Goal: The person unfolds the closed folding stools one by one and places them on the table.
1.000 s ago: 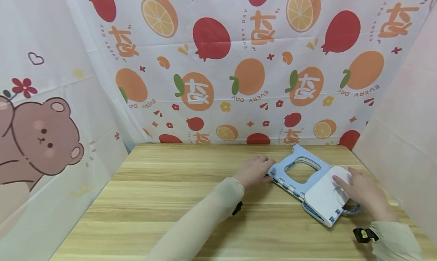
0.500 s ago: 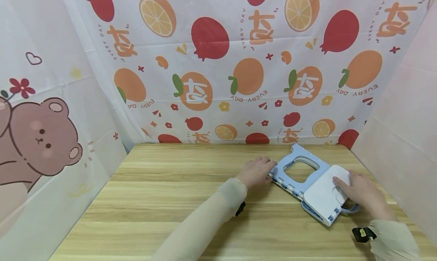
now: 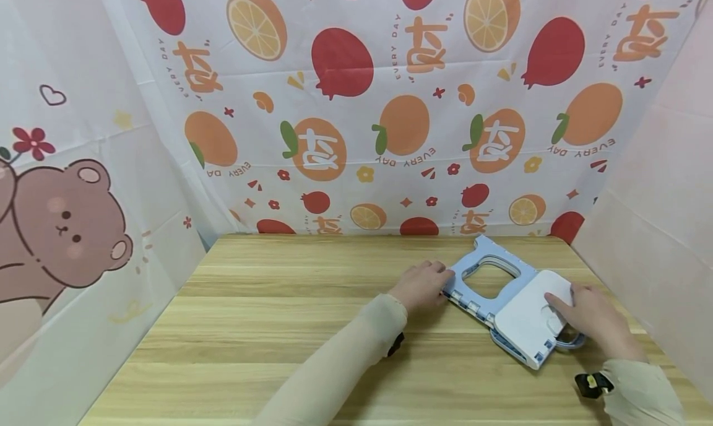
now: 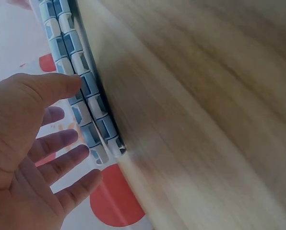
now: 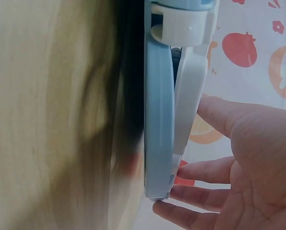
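A light-blue and white folding stool (image 3: 499, 301) lies folded on the wooden table, at the right in the head view. It has a large opening in its blue part and a white panel (image 3: 527, 322) on top. My left hand (image 3: 421, 285) is at its left corner; in the left wrist view the thumb touches the hinged edge (image 4: 88, 86) and the other fingers are spread and fairly straight. At the other end, my right hand (image 3: 597, 316) grips the stool's edge, thumb against the white panel and fingers around the side. A blue loop handle (image 3: 570, 342) shows beside it.
The wooden table (image 3: 267, 339) stretches left and forward of the stool. Fruit-print cloth (image 3: 356, 141) hangs behind its far edge. More cloth walls stand left (image 3: 161, 184) and right (image 3: 657, 215), the right one close to the right hand.
My left hand has shifted slightly right along the stool's left corner. The stool and my right hand have stayed nearly in place.
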The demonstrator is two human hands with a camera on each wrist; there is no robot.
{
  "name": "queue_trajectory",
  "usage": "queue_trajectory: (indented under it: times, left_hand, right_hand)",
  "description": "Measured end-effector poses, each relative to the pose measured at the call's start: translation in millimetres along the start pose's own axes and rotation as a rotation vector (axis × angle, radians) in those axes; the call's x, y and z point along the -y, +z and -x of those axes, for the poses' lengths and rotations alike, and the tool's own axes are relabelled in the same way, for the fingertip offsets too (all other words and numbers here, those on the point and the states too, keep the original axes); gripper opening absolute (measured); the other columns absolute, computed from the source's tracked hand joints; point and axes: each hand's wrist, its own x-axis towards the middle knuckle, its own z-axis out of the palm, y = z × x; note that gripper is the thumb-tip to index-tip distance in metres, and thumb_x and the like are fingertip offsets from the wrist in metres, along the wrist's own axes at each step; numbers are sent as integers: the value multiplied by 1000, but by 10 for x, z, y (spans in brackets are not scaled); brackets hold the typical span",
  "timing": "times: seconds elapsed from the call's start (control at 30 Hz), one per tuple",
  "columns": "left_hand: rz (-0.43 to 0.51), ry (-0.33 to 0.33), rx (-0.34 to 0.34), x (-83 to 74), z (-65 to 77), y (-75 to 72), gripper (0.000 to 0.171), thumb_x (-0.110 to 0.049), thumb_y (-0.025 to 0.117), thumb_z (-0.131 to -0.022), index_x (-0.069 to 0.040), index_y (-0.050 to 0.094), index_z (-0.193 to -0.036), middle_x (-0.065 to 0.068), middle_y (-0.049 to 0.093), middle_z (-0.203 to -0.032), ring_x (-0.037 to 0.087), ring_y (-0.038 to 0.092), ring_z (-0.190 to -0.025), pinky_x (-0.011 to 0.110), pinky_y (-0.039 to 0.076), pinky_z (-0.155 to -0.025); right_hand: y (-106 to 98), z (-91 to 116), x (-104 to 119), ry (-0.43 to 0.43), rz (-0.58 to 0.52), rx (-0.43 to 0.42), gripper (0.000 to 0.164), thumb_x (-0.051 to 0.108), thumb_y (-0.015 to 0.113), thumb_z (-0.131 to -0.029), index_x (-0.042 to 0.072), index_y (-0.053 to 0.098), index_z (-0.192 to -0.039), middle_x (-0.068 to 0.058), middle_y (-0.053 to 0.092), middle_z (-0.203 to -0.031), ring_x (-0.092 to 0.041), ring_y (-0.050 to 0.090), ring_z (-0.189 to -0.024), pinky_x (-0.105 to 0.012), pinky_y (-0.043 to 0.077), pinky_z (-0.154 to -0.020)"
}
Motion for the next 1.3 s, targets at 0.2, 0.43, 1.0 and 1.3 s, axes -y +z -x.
queue_trajectory:
  times: [0.2,0.43,1.0,1.3]
  left_hand:
    - [-22,9,0,-6,-11,32,47,-37,69,-106,-26,59,-150,-2,60,-152,17,58,-137,37,54,-112]
    - [-38,13,-9,-20,-14,48,44,-37,68,-106,-25,62,-148,-2,61,-150,17,58,-136,35,55,-110]
    - [-27,1,-16,13,13,97,43,-34,69,-106,-23,63,-146,-1,64,-143,16,59,-129,29,55,-108]
    - [-2,-13,-16,63,86,76,43,-34,70,-105,-21,64,-145,0,66,-140,16,60,-127,31,57,-105]
  right_hand:
    - [14,-1,-1,3,-4,-1,102,64,49,-108,-33,39,-140,-58,41,-138,-55,54,-107,-73,49,-102]
    - [25,-6,-17,-11,12,-27,98,60,52,-108,-33,42,-136,-57,46,-133,-52,57,-101,-71,51,-99]
    - [58,-22,33,-1,10,-24,101,62,53,-107,-31,39,-142,-56,42,-138,-58,53,-112,-76,46,-106]
    - [80,-40,105,-21,10,-38,100,63,54,-106,-30,41,-142,-55,44,-137,-58,53,-112,-76,46,-105]
